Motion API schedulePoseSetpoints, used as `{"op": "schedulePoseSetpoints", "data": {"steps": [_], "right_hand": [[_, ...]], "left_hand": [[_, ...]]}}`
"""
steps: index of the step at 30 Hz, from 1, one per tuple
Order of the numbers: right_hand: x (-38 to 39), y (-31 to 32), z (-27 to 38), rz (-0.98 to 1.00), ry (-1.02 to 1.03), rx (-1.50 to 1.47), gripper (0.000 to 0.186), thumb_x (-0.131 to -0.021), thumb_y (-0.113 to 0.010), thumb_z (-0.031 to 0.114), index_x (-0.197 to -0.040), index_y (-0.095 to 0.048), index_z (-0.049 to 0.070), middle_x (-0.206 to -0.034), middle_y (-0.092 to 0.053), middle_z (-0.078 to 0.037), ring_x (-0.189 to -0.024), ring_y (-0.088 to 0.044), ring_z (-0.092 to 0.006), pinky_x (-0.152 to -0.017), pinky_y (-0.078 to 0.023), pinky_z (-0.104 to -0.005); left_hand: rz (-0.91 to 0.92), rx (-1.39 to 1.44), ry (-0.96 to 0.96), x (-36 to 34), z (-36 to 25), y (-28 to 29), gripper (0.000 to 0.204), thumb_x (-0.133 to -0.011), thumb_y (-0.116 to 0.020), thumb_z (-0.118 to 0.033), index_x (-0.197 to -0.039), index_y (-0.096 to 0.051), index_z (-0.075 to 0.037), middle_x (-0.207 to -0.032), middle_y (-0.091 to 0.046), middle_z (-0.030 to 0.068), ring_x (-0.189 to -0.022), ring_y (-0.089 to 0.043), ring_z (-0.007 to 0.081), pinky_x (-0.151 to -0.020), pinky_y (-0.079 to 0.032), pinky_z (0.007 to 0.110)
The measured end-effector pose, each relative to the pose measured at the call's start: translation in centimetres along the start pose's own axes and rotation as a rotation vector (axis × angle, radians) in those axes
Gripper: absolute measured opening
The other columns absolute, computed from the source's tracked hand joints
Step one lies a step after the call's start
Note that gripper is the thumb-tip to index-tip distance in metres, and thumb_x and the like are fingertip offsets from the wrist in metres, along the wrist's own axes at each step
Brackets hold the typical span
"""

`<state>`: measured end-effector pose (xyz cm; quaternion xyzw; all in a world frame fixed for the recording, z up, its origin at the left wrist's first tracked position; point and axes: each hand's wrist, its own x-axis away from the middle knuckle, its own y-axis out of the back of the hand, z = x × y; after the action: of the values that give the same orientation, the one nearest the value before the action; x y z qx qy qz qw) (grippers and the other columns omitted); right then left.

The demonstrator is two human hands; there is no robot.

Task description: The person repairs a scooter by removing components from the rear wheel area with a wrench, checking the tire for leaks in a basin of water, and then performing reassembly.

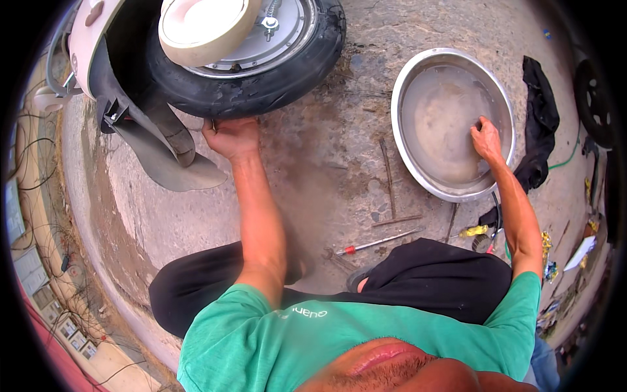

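A black tyre (241, 95) on a silver hub wheel (225, 64) stands at the upper left. My left hand (235, 138) is closed against its near lower edge, with most fingers hidden by the rubber. At the right, a round metal basin (400, 124) holds cloudy water (441, 111). Over its right side is my right hand (486, 138), its fingers curled together at the water. A small dark spot shows between those fingertips; what they hold, if anything, I cannot make out.
A pale scooter body with a grey mudguard (157, 147) hangs beside the wheel. Metal rods (388, 176), a red-collared screwdriver (379, 244) and a yellow-handled tool (473, 230) lie before me. Black cloth (539, 124) lies right of the basin. Cables run along the left edge.
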<state>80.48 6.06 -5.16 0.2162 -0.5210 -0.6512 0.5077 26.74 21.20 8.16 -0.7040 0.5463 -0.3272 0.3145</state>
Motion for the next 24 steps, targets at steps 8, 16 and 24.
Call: {"op": "schedulePoseSetpoints", "data": {"steps": [8,16,24], "right_hand": [[-0.3,-0.6,-0.6,-0.055,0.013,0.002,0.035,-0.084,-0.056,0.026,-0.104,-0.06,-0.003,-0.104,-0.064,-0.029,-0.103,-0.06,-0.0448,-0.089,-0.047,-0.0487],[0.0,0.5,0.6,0.043,-0.051,-0.007,0.036,-0.084,-0.057,0.028,-0.1,-0.06,-0.003,-0.104,-0.064,-0.029,-0.104,-0.06,-0.0454,-0.089,-0.047,-0.0492],[-0.3,-0.3,-1.0,0.014,-0.029,-0.009,0.033,-0.083,-0.057,0.026,-0.098,-0.06,-0.003,-0.099,-0.065,-0.029,-0.1,-0.061,-0.0455,-0.087,-0.047,-0.05]], "left_hand": [[0.147,0.245,0.264,-3.0,1.7,6.7,0.045,-0.092,-0.045,-0.039,-0.126,-0.06,-0.013,-0.129,-0.062,0.0064,-0.121,-0.055,0.0241,-0.103,-0.041,0.05],[-0.037,0.206,0.422,2.3,9.0,-0.5,0.04,-0.091,-0.05,-0.039,-0.115,-0.065,-0.011,-0.115,-0.067,0.007,-0.107,-0.059,0.0276,-0.093,-0.044,0.049],[0.276,0.164,0.297,-0.4,6.0,4.7,0.046,-0.093,-0.048,-0.045,-0.125,-0.061,-0.015,-0.128,-0.062,0.0052,-0.115,-0.057,0.0258,-0.099,-0.042,0.049]]}}
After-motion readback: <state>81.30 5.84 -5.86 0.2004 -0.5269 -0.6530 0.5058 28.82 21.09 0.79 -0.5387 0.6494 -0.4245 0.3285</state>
